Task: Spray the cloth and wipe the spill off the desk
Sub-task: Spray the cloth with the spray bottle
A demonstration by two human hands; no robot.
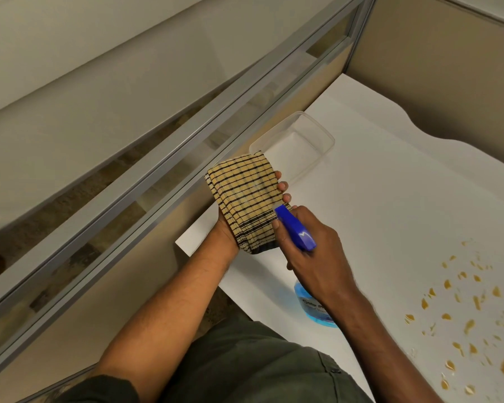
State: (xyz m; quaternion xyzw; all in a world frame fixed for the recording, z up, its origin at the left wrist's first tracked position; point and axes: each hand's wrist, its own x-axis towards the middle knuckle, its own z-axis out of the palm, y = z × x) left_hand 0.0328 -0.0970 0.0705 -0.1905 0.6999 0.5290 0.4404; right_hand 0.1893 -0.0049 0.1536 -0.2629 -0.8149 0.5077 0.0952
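Left hand (230, 228) curled under folded striped cloth (245, 199), fingertips (282, 186) poking past its edge. Right hand (314, 251) wrapped tight round blue spray bottle (296, 228), nozzle touching cloth. Orange spill (472, 309) on white desk (390, 199), well right of fingers.

White table (390, 175) fills right and lower right of the frame, with a wavy cut edge at the upper right. Beige partition panel (437, 68) stands behind it at the upper right. Grey metal-framed divider (163, 158) with a glass strip runs diagonally from lower left to top centre. Pale wall or surface beyond it, upper left. Speckled brown carpet floor (70, 199) shows through the glass. Soft, even indoor light.
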